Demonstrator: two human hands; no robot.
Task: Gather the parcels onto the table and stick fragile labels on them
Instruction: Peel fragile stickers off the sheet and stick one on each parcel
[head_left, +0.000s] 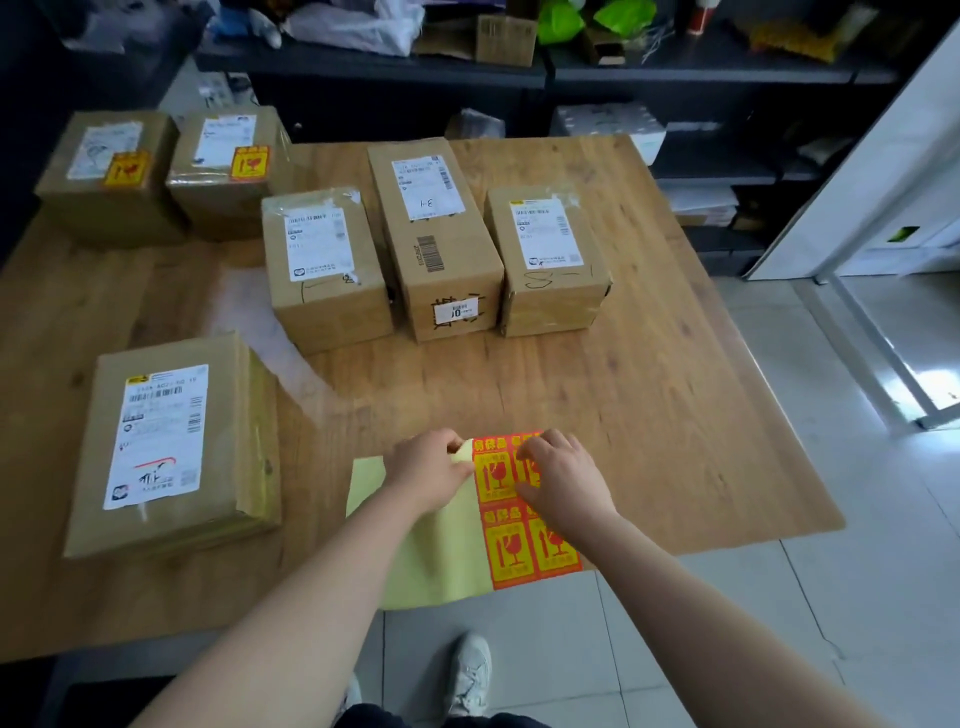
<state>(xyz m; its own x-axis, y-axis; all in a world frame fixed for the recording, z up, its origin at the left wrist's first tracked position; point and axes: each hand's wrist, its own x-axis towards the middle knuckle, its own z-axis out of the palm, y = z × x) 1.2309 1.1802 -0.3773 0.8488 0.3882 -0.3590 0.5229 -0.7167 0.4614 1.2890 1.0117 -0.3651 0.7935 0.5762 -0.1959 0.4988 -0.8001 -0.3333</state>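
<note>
Far-left parcels: two brown cartons, far-left parcel (111, 174) and second labelled parcel (226, 169), sit side by side at the table's (675, 364) far left corner; each carries a white shipping slip and one orange-and-yellow fragile sticker on top.
Near-left parcel: flat carton (166, 441) by the left part of the near edge, long axis running from near edge to far edge, white slip up, no fragile sticker visible.
Middle row: three cartons close together at mid-table, short left carton (324, 270), long middle carton (434, 234) and right carton (548, 260); the long one's axis runs toward the far edge; none shows a fragile sticker.
Label sheet: sticker sheet (511, 540) overhangs the near edge, long side across the table; left part is bare pale-yellow backing, right part holds orange-and-yellow wine-glass stickers, printed upright to the wearer.
Left hand: left hand (428, 467) pinches the backing's lifted far corner between thumb and fingers.
Right hand: right hand (563, 478) lies curled over the far stickers, fingertips at a sticker's top edge; whether it has gripped one, I cannot tell.
</note>
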